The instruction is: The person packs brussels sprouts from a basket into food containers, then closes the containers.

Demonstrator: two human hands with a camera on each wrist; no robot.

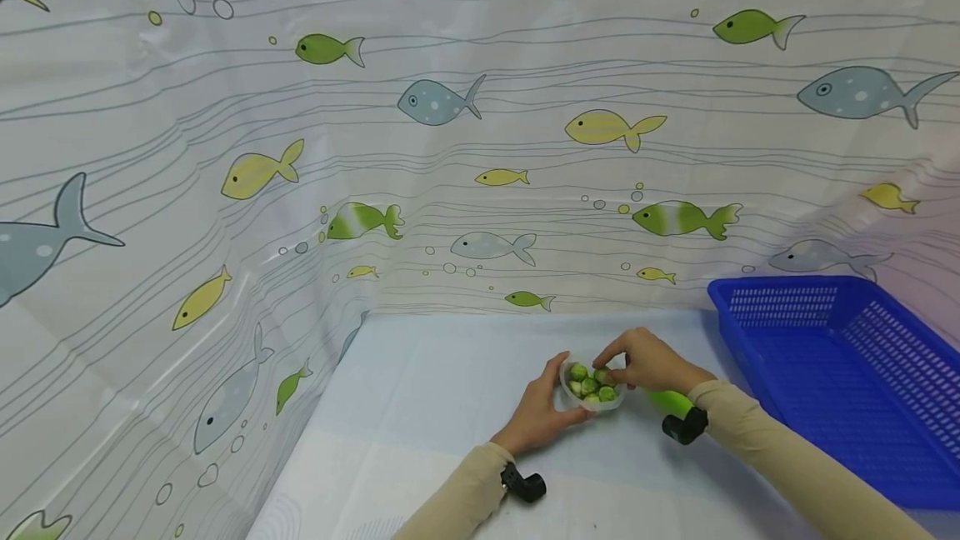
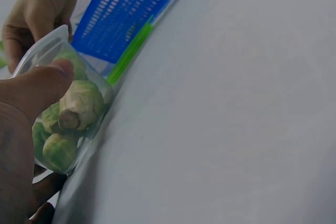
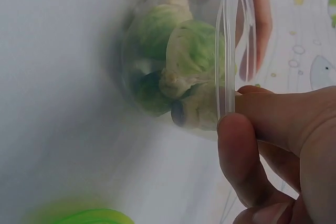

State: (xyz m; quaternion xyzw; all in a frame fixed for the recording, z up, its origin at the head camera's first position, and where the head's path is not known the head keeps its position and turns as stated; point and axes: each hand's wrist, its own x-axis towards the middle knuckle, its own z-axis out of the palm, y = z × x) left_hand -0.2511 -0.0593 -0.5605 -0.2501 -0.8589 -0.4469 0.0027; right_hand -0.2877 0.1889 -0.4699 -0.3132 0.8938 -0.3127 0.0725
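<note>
A small clear plastic tub (image 1: 592, 408) holds several green Brussels sprouts (image 1: 589, 386). My left hand (image 1: 542, 411) grips the tub round its left side, thumb low at the near side and fingers toward the back. In the left wrist view the left thumb (image 2: 50, 82) lies across the clear wall, with sprouts (image 2: 81, 103) showing behind it. My right hand (image 1: 651, 361) reaches over the tub's right rim, thumb and fingers pinching one sprout (image 1: 602, 376) among the others. From the right wrist, those fingers (image 3: 239, 148) are right at the rim (image 3: 227, 51), which partly hides their tips.
A large blue plastic basket (image 1: 795, 357) stands at the right. Between it and the tub, partly under the right wrist, lies a bright green item (image 1: 670, 402) with a rounded edge (image 3: 94, 216). A fish-patterned sheet (image 1: 480, 215) rises behind the white tabletop (image 1: 420, 407).
</note>
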